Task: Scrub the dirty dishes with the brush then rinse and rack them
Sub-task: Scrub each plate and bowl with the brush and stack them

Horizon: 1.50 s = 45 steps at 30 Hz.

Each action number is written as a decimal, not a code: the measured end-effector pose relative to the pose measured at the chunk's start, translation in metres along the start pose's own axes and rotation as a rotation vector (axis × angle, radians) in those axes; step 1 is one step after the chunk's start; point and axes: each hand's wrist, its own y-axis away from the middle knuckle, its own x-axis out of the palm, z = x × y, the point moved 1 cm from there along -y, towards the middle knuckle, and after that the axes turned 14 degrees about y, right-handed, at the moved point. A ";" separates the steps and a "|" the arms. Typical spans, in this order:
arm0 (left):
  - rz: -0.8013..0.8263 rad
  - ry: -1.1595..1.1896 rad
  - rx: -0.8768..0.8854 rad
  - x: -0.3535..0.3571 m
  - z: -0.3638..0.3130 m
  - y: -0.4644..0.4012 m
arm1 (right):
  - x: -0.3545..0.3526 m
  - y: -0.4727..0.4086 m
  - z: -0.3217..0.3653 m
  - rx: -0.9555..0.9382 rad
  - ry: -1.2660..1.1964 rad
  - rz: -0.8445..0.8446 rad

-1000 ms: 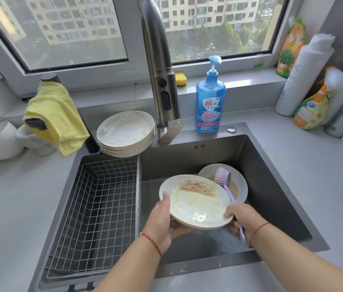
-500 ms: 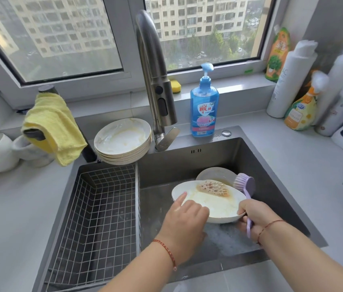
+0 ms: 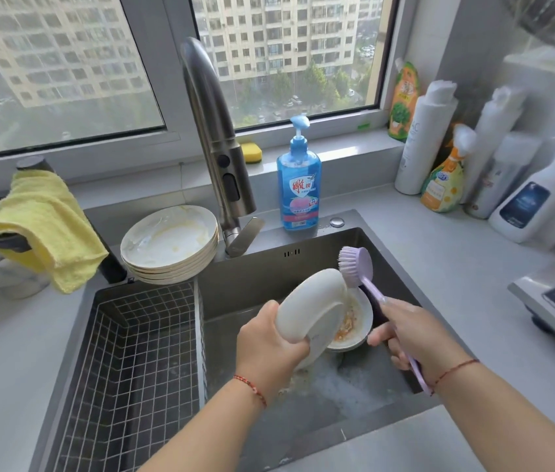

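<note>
Bright daylight through window [image 3: 64,63]; soft shadows; wide-angle edge distortion; right side blurred.

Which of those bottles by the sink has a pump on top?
The blue soap bottle beside the faucet. The bottles at the right end of the counter carry caps or a spray trigger instead.

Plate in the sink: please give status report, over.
Left hand grips tilted plate, underside toward the camera. Right hand holds brush at plate's top edge. Dirty bowl behind; nothing blocks wire rack.
</note>
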 end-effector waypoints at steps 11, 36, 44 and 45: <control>-0.074 0.217 -0.205 -0.015 0.006 -0.012 | 0.038 0.069 0.022 -0.536 0.620 0.106; -0.088 0.444 -0.274 -0.042 0.044 -0.024 | 0.081 0.069 0.048 -0.737 1.102 0.167; -0.030 0.301 -0.198 -0.054 0.045 -0.020 | 0.060 0.021 0.053 -0.424 0.764 0.075; -0.044 0.316 -0.201 -0.056 0.045 -0.019 | 0.055 0.014 0.050 -0.347 0.693 0.083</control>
